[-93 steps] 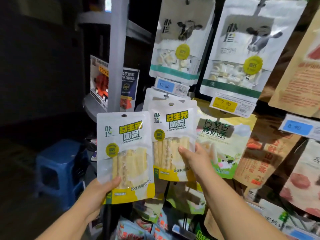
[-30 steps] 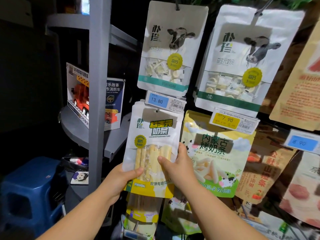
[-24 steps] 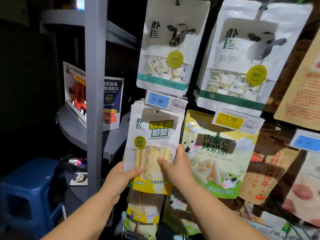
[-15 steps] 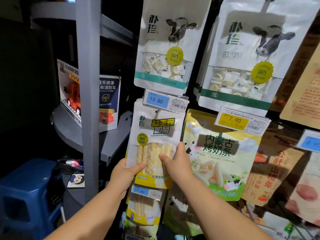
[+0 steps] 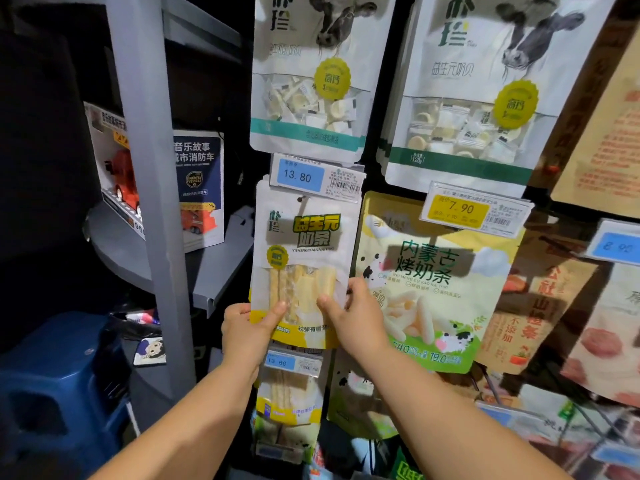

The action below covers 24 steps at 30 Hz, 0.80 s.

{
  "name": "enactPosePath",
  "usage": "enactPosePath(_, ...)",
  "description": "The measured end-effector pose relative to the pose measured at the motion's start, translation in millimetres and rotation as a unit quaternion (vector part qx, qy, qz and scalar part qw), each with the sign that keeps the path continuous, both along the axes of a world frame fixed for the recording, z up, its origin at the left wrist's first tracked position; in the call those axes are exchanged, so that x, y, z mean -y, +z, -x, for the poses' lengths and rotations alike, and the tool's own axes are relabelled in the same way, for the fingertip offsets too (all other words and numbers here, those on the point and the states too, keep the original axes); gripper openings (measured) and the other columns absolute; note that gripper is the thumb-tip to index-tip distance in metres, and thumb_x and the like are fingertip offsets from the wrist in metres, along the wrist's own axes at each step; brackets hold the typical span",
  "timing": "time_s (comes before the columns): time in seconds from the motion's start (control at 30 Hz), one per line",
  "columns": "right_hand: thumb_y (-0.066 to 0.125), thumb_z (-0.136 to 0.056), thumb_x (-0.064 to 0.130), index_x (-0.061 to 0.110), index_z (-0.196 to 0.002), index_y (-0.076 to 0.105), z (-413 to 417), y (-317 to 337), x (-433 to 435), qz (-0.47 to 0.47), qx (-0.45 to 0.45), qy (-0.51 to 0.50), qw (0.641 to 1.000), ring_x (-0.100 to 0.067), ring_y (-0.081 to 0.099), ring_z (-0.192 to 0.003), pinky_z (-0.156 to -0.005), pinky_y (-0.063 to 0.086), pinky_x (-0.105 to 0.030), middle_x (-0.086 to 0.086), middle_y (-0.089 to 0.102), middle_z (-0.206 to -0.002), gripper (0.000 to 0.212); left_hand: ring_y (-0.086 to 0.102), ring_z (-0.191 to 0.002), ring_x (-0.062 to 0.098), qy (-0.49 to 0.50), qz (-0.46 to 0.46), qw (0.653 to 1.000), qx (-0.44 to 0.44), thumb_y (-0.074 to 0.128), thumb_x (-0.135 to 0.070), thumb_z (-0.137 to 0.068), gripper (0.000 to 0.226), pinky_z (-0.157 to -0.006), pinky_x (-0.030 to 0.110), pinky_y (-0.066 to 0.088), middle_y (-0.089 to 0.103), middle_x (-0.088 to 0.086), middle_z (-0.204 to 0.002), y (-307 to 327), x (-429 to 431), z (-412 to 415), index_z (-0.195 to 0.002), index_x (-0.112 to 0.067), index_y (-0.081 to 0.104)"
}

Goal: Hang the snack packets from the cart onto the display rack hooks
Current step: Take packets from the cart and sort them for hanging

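A white and yellow snack packet of milk sticks (image 5: 304, 258) hangs upright against the display rack, its top edge tucked under a blue 13.80 price tag (image 5: 313, 176). My left hand (image 5: 247, 332) pinches its lower left corner, thumb on the front. My right hand (image 5: 353, 320) grips its lower right edge, thumb across the clear window. The hook itself is hidden behind the tag. More packets of the same kind (image 5: 287, 400) hang below.
White cow-print packets (image 5: 311, 77) hang above, and a yellow-green packet (image 5: 426, 289) hangs right beside my right hand. A grey rack post (image 5: 152, 188) stands at left, with a toy fire truck box (image 5: 194, 188) on a shelf and a blue stool (image 5: 59, 393) below.
Three seconds ago my left hand held a separate packet beside the one on the rack. Now both hands hold packets together on the hook; the view has moved closer.
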State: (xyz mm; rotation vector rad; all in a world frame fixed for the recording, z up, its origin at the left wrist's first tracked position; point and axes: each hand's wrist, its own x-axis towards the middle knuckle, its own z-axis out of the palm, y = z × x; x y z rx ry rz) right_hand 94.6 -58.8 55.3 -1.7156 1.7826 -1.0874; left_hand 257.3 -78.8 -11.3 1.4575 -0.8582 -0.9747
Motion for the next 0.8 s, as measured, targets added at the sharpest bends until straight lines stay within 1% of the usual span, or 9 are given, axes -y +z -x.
enactPosePath(0.07, 0.061, -0.093, 0.036, 0.020, -0.107, 0.044, 5, -2, -10, -0.008, 0.023, 0.010, 1.000, -0.010, 0.053, -0.072, -0.067, 0.039, -0.029, 0.007, 0.054, -0.079, 0.027, 0.047, -0.118, 0.027, 0.047, -0.004, 0.996, 0.070, 0.081, -0.046, -0.070, 0.079, -0.099, 0.041, 0.042, 0.046, 0.006, -0.128, 7, -9, 5, -0.129, -0.011, 0.043)
enactPosePath(0.13, 0.058, -0.095, 0.034, 0.022, -0.108, 0.042, 11, -2, -23, -0.013, 0.051, 0.022, 0.998, -0.004, 0.052, -0.068, -0.060, 0.039, -0.022, 0.010, 0.055, -0.075, 0.024, 0.038, -0.125, 0.030, 0.080, 0.000, 0.993, 0.090, 0.081, -0.041, -0.073, 0.080, -0.097, 0.038, 0.036, 0.037, 0.009, -0.135, 16, -20, 12, -0.132, -0.010, 0.038)
enactPosePath(0.2, 0.058, -0.096, 0.033, 0.021, -0.110, 0.042, 19, -3, -36, -0.005, 0.061, 0.026, 0.998, 0.000, 0.052, -0.066, -0.053, 0.037, -0.015, 0.011, 0.055, -0.074, 0.024, 0.037, -0.124, 0.031, 0.097, 0.017, 0.990, 0.096, 0.081, -0.035, -0.074, 0.075, -0.095, 0.039, 0.035, 0.036, 0.011, -0.134, 22, -30, 23, -0.129, -0.008, 0.037)
enactPosePath(0.3, 0.058, -0.095, 0.033, 0.021, -0.109, 0.046, 39, -8, -54, 0.014, 0.059, 0.000, 0.998, 0.000, 0.050, -0.065, -0.057, 0.035, -0.016, 0.011, 0.053, -0.071, 0.022, 0.038, -0.117, 0.029, 0.062, 0.059, 0.990, 0.109, 0.077, -0.031, -0.079, 0.063, -0.092, 0.038, 0.035, 0.038, 0.012, -0.127, 26, -47, 50, -0.122, -0.007, 0.037)
enactPosePath(0.4, 0.058, -0.095, 0.033, 0.025, -0.101, 0.048, 68, -14, -79, 0.011, 0.056, -0.041, 0.998, -0.005, 0.053, -0.067, -0.055, 0.034, -0.013, 0.009, 0.055, -0.073, 0.014, 0.041, -0.105, 0.024, -0.028, 0.104, 0.987, 0.119, 0.073, -0.026, -0.083, 0.051, -0.085, 0.030, 0.034, 0.038, 0.007, -0.117, 20, -66, 94, -0.116, -0.008, 0.038)
enactPosePath(0.53, 0.059, -0.095, 0.032, 0.024, -0.091, 0.051, 126, -32, -125, -0.007, 0.061, -0.116, 0.991, -0.010, 0.056, -0.070, -0.063, 0.041, -0.027, 0.006, 0.058, -0.074, 0.012, 0.049, -0.092, 0.025, -0.198, 0.094, 0.965, 0.141, 0.073, -0.027, -0.083, 0.045, -0.078, 0.030, 0.038, 0.044, 0.006, -0.101, 1, -100, 168, -0.108, -0.012, 0.039)
enactPosePath(0.6, 0.058, -0.095, 0.033, 0.026, -0.088, 0.050, 159, -46, -153, -0.031, 0.058, -0.161, 0.985, -0.014, 0.059, -0.074, -0.066, 0.044, -0.027, 0.005, 0.060, -0.078, 0.013, 0.049, -0.087, 0.022, -0.285, 0.076, 0.941, 0.163, 0.072, -0.027, -0.084, 0.040, -0.075, 0.029, 0.037, 0.043, 0.001, -0.092, -14, -124, 205, -0.104, -0.012, 0.041)
enactPosePath(0.7, 0.058, -0.095, 0.033, 0.024, -0.089, 0.050, 207, -64, -207, -0.046, 0.030, -0.235, 0.970, -0.017, 0.055, -0.076, -0.058, 0.036, -0.014, 0.007, 0.058, -0.079, 0.014, 0.045, -0.073, 0.017, -0.389, 0.081, 0.902, 0.167, 0.073, -0.020, -0.083, 0.033, -0.065, 0.021, 0.035, 0.040, -0.004, -0.079, -40, -165, 259, -0.091, -0.017, 0.042)
enactPosePath(0.8, 0.060, -0.093, 0.036, 0.024, -0.088, 0.055, 247, -89, -268, -0.072, 0.036, -0.319, 0.944, -0.023, 0.062, -0.081, -0.070, 0.044, -0.030, 0.001, 0.064, -0.081, 0.014, 0.044, -0.071, 0.017, -0.481, 0.051, 0.855, 0.187, 0.075, -0.022, -0.081, 0.036, -0.063, 0.022, 0.032, 0.041, -0.003, -0.076, -65, -211, 305, -0.086, -0.020, 0.039)
